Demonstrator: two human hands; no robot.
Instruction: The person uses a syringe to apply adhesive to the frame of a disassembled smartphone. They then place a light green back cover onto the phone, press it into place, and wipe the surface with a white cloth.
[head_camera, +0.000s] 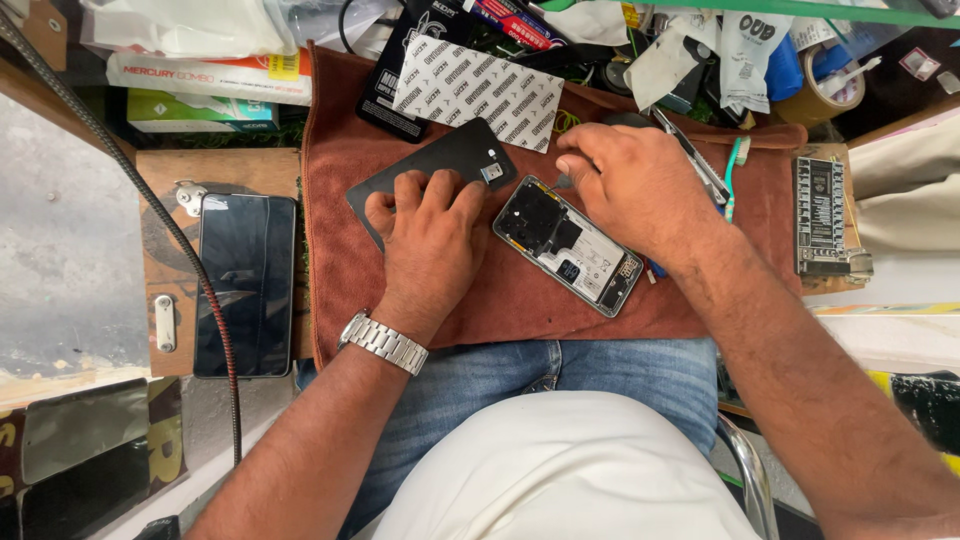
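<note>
The left hand (428, 235) presses flat on the black back cover (440, 165); the right hand (630, 185), at three o'clock, pinches a screwdriver (566, 181) over the opened phone (567, 245).

Both hands (430, 235) (625, 185) lowered — fingers curled, palms down.

The tool tip is hidden under the right hand (640, 190), and the black back cover (440, 165) is partly covered by the left hand (430, 245).
</note>
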